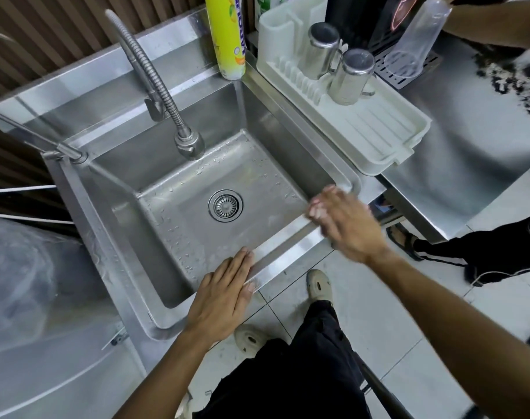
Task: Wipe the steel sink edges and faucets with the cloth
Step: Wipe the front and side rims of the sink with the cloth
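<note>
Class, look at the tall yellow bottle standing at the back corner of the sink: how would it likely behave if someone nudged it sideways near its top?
The yellow bottle is tall and narrow, so it would probably tip rather than slide. It stands on the steel ledge by the basin, so it might fall in. Its round body suggests it would roll once down.

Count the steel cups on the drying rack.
2: both upside down at the back of the white drying rack, one steel cup farther back, the other steel cup nearer beside it. None seem hidden.
</note>
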